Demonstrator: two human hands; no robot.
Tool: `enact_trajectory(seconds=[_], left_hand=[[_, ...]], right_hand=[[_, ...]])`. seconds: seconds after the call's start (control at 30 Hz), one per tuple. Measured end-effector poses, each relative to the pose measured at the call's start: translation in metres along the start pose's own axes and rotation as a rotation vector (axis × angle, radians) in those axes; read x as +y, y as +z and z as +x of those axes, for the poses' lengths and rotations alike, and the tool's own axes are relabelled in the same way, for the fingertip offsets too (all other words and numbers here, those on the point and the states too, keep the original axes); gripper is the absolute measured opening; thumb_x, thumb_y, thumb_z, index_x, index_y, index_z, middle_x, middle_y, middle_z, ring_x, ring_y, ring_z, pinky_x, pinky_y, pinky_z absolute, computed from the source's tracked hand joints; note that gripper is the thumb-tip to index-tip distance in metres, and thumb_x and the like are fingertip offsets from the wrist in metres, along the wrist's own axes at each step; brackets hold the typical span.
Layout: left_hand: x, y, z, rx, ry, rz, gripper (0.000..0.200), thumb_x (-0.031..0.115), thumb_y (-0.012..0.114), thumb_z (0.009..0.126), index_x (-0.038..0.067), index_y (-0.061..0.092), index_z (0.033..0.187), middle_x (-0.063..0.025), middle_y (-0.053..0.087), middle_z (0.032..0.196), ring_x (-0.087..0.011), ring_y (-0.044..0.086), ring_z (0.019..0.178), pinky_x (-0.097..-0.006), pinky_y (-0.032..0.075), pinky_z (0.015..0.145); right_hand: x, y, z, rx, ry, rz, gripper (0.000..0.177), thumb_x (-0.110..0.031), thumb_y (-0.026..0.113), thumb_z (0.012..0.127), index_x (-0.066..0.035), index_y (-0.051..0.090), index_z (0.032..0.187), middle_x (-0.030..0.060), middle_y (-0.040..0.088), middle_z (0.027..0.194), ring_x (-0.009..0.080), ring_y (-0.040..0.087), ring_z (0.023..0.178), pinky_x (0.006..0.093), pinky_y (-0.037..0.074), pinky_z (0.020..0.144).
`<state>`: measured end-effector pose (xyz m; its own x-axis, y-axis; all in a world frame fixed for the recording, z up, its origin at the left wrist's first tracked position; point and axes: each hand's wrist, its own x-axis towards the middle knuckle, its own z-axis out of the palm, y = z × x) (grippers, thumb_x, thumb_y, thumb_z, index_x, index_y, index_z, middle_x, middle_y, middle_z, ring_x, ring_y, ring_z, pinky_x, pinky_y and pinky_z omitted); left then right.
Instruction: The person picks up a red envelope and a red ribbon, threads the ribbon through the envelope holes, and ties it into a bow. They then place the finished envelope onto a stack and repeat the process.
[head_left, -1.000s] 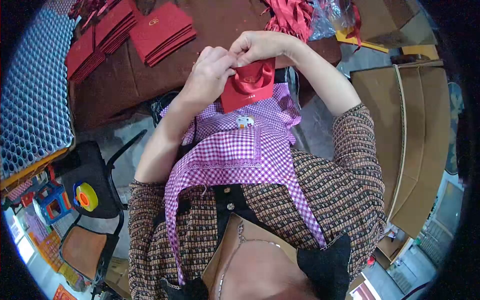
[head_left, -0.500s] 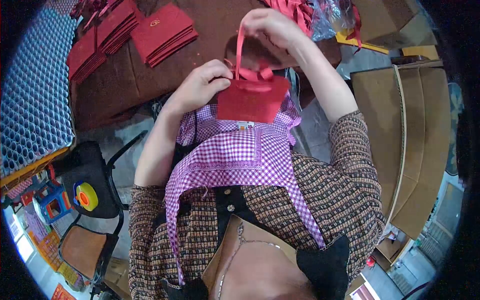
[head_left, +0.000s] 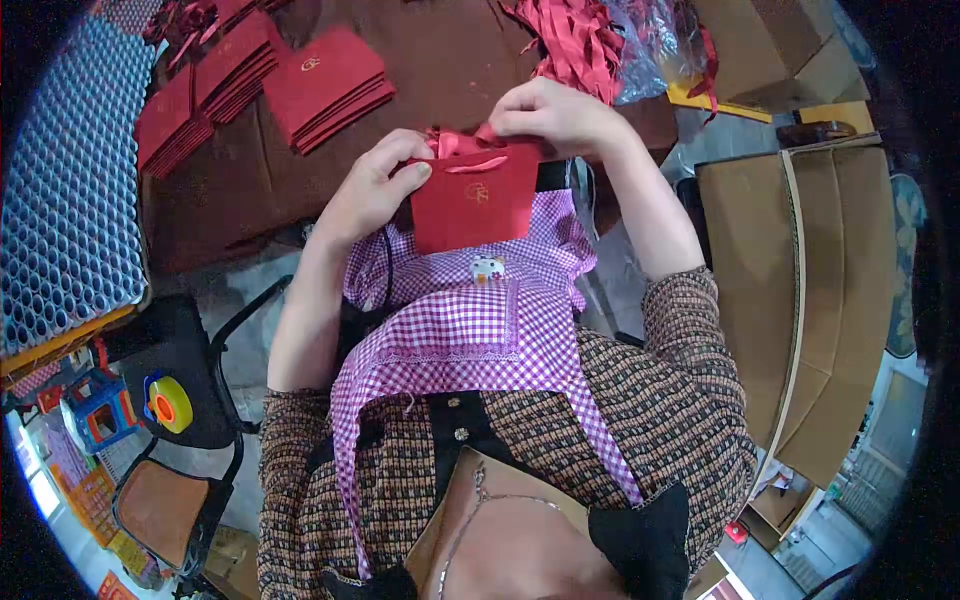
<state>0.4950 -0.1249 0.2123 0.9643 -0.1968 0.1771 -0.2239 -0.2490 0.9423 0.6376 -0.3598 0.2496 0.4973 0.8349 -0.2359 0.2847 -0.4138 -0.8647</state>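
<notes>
A small red paper gift bag (head_left: 470, 205) with a gold emblem hangs in front of my chest, above the checked apron. My left hand (head_left: 385, 180) is closed on its upper left corner, thumb toward me. At the bag's top right, my right hand (head_left: 555, 115) pinches the red ribbon (head_left: 487, 133), which rises in loops behind the bag's top edge. One ribbon strand lies across the bag's front near the rim. Its exact path between the right fingertips is hidden.
Stacks of red bags (head_left: 330, 85) lie on the brown-covered table (head_left: 440, 65) at left. Farther back sit a heap of cut red ribbons (head_left: 575, 45) and clear plastic (head_left: 650, 50). Cardboard boxes (head_left: 760, 300) stand at right; a chair (head_left: 165, 500) holding a tape roll (head_left: 172, 402) is at left.
My right hand has come down from above, bringing the raised ribbon close to the bag's top. The bag has shifted slightly left, and its emblem now shows clearly.
</notes>
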Motion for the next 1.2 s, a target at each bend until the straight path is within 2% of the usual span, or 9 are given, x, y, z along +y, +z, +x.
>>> enact_trajectory(seconds=[0.13,0.23,0.3,0.47,0.77,0.93,1.07,1.17,1.2], left_hand=[[-0.003,-0.002,-0.002,-0.014,0.070,0.019,0.010,0.005,0.056,0.085,0.000,0.057,0.094,-0.0087,0.051,0.109,-0.0172,0.053,0.098,-0.0294,0.044,0.084],[0.003,0.002,-0.007,0.009,-0.173,-0.317,0.010,0.005,0.056,0.086,0.000,0.058,0.095,-0.0085,0.048,0.117,-0.0163,0.053,0.099,-0.0276,0.048,0.076],[0.002,0.004,-0.005,0.119,-0.251,-0.327,0.012,0.004,0.056,0.086,0.000,0.059,0.097,-0.0073,0.046,0.122,-0.0150,0.054,0.097,-0.0257,0.050,0.068],[0.001,0.000,-0.001,0.144,-0.036,-0.009,0.015,0.004,0.059,0.083,0.001,0.061,0.098,-0.0096,0.049,0.121,-0.0210,0.051,0.111,-0.0305,0.042,0.091],[0.016,0.009,-0.015,0.243,0.197,0.276,0.018,-0.004,0.061,0.077,0.001,0.062,0.094,-0.0143,0.051,0.120,-0.0252,0.056,0.103,-0.0334,0.045,0.088],[0.011,0.009,-0.030,0.281,0.238,0.305,0.015,-0.007,0.061,0.076,-0.001,0.063,0.090,-0.0175,0.047,0.122,-0.0195,0.059,0.084,-0.0308,0.049,0.077],[0.018,0.012,-0.032,0.270,0.223,0.286,0.016,-0.009,0.060,0.076,-0.001,0.062,0.090,-0.0168,0.046,0.121,-0.0199,0.059,0.086,-0.0307,0.049,0.076],[0.024,0.013,-0.029,0.265,0.202,0.302,0.015,-0.008,0.059,0.077,-0.001,0.062,0.090,-0.0162,0.047,0.120,-0.0197,0.059,0.086,-0.0298,0.049,0.075],[0.024,0.014,-0.030,0.273,0.192,0.306,0.014,-0.007,0.059,0.078,-0.001,0.062,0.090,-0.0158,0.048,0.118,-0.0197,0.059,0.086,-0.0288,0.049,0.075]], right_hand=[[0.010,0.020,0.013,0.443,0.071,-0.009,0.026,-0.024,0.061,0.082,0.000,0.065,0.074,0.0014,0.061,0.067,0.0059,0.052,0.065,0.0234,0.042,0.059],[0.016,0.021,0.012,0.683,0.107,0.028,0.025,-0.024,0.063,0.081,0.000,0.065,0.074,0.0017,0.060,0.067,0.0053,0.052,0.065,0.0229,0.042,0.060],[0.029,0.021,0.016,0.666,0.083,0.062,0.029,-0.028,0.061,0.084,0.000,0.067,0.081,0.0035,0.062,0.066,0.0077,0.054,0.064,0.0264,0.044,0.061],[0.029,0.018,0.011,0.397,-0.034,0.423,0.015,-0.015,0.057,0.090,-0.001,0.063,0.093,-0.0021,0.061,0.082,0.0059,0.055,0.076,0.0232,0.046,0.068],[0.002,0.025,-0.009,0.286,-0.065,0.516,0.015,-0.015,0.060,0.088,-0.004,0.061,0.099,-0.0026,0.060,0.078,0.0045,0.054,0.071,0.0219,0.045,0.065],[-0.004,0.031,-0.008,0.737,-0.115,-0.090,0.011,-0.012,0.060,0.085,0.000,0.062,0.084,0.0013,0.060,0.074,0.0114,0.058,0.075,0.0246,0.047,0.069],[-0.022,0.033,-0.007,0.529,-0.556,-0.475,0.013,-0.013,0.066,0.076,-0.001,0.062,0.080,0.0086,0.060,0.080,0.0238,0.060,0.082,0.0334,0.046,0.075],[-0.021,0.051,-0.004,0.365,-0.499,-0.466,0.015,-0.014,0.066,0.074,-0.001,0.063,0.079,0.0111,0.061,0.077,0.0287,0.059,0.078,0.0375,0.046,0.072],[-0.018,0.052,0.002,0.348,-0.547,-0.397,0.011,-0.011,0.066,0.078,-0.001,0.064,0.082,0.0072,0.064,0.075,0.0206,0.062,0.072,0.0322,0.047,0.068]])
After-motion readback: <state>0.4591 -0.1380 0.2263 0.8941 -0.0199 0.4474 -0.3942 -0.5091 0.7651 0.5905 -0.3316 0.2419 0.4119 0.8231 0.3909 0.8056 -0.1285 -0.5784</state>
